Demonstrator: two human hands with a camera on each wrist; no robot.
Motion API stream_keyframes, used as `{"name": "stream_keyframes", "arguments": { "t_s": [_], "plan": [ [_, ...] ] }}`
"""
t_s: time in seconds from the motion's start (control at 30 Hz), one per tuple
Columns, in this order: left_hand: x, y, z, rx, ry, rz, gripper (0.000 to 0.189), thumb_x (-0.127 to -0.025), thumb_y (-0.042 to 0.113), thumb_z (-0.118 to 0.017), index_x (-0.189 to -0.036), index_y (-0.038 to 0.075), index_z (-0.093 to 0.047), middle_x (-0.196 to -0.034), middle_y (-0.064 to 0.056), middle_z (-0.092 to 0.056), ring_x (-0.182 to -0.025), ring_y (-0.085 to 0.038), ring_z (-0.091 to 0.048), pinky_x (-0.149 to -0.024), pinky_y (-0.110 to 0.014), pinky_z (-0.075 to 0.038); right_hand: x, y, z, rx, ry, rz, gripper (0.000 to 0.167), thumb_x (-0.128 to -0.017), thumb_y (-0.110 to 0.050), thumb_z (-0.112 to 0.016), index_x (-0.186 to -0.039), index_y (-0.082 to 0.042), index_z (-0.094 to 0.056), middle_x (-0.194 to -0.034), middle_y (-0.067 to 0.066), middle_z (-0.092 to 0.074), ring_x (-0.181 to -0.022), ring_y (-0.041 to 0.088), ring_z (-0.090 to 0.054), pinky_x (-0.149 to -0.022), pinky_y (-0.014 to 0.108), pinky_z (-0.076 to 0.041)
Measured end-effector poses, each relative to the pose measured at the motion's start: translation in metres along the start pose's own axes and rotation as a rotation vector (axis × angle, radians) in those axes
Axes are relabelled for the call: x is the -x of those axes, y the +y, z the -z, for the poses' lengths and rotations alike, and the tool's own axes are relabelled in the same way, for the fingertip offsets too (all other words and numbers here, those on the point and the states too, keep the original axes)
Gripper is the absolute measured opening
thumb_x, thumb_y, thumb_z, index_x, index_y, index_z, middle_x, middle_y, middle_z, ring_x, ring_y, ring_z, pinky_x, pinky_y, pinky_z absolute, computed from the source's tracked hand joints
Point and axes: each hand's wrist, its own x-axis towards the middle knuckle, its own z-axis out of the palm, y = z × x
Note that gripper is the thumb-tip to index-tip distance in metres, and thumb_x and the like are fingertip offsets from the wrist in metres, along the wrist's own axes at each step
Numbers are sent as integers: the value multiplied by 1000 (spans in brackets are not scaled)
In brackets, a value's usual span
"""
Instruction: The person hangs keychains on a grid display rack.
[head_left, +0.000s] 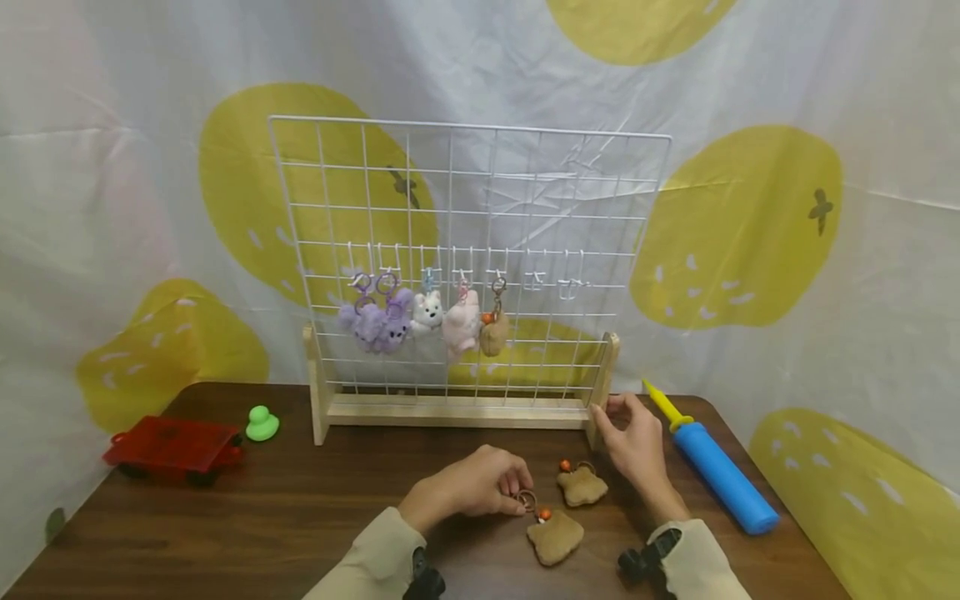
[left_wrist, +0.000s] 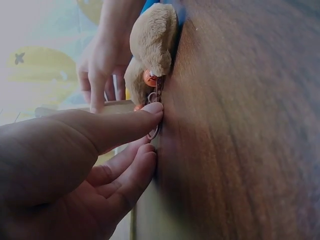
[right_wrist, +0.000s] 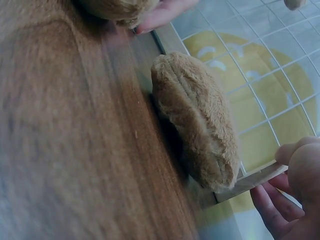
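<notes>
Pinches metal ring of brown plush keychain with left hand, clasps wooden upright of wire-grid rack with right hand.

In the lower left of the frame the left hand pinched a metal ring near the centre; a brown plush with an orange ball lay at top centre, the right hand met a pale wooden bar at upper left, and a brown tabletop filled the right
</notes>
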Motion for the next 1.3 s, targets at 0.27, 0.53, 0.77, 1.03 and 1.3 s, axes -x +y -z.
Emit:
{"name": "stream_keyframes", "arguments": {
  "t_s": [0.27, 0.53, 0.77, 1.03, 1.3],
  "plan": [
    [-1, 3, -1, 45, -11, -71, 23, -88, 6, -90, -106, 9, -76, -92, -3, -76, -83, -6, -68, -75, -12, -55, 0, -1, 1, -10, -10, -10, 23, -99, -22, -82, -107, -3, -73, -105, 18, -82, -102, 35, -78, -89, 46, -60],
    [-1, 3, -1, 61, -22, -100, 19, -90, 2, -87, -101, 11, -73, -96, -1, -79, -81, 1, -68, -76, -12, -57, 0, 1, 0, -5, -10, -11, 23, -99, -23, -82, -107, -3, -73, -105, 18, -81, -102, 34, -78, -87, 40, -59],
    [1, 1, 1, 83, -16, -96, 17, -91, 1, -85, -101, 10, -75, -91, -2, -79, -78, 3, -67, -74, -13, -57, -1, 2, 0, -4, -10, -4, 23, -98, -22, -82, -107, -3, -72, -105, 18, -81, -101, 35, -78, -86, 41, -60],
    [-1, 0, -3, 42, 5, -57, 30, -96, 21, -85, -122, 9, -76, -94, 4, -74, -80, 3, -64, -75, -14, -55, 0, 2, -1, -10, -9, -2, 23, -98, -21, -82, -107, -2, -72, -105, 18, -81, -100, 34, -78, -87, 47, -61],
    [0, 7, -11, -60, 30, -36, 16, -95, 25, -87, -105, 18, -78, -100, 4, -71, -86, -2, -61, -77, -14, -52, 0, 0, 0, -11, -2, -4, 23, -98, -21, -82, -106, -2, -72, -105, 19, -81, -100, 35, -78, -88, 48, -62]
  ]
}}
